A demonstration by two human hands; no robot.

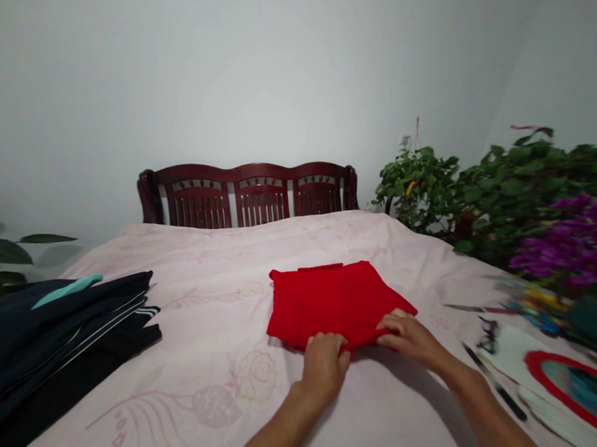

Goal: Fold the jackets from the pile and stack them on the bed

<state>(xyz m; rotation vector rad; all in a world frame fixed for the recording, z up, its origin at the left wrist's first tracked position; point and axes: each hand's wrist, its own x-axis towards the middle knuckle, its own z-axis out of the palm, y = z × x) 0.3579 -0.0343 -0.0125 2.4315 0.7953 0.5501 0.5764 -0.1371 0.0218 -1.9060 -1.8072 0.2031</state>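
A red garment (327,299), gathered into a rough folded rectangle, lies on the pink flowered bedsheet (230,254). Its near edge is pinched by my left hand (326,362), fingers closed over the cloth. A little to the right, my right hand (409,336) grips the same edge with thumb and fingers. Between the two hands the edge is slightly raised and bunched. What kind of garment it is, I cannot tell.
Dark folded clothes (69,335) are stacked at the left. A knife (497,383), scissors (483,308) and a red-rimmed oval item (546,370) lie at the right, near purple flowers (574,242) and leafy plants (421,190). Behind stands a wooden headboard (261,192).
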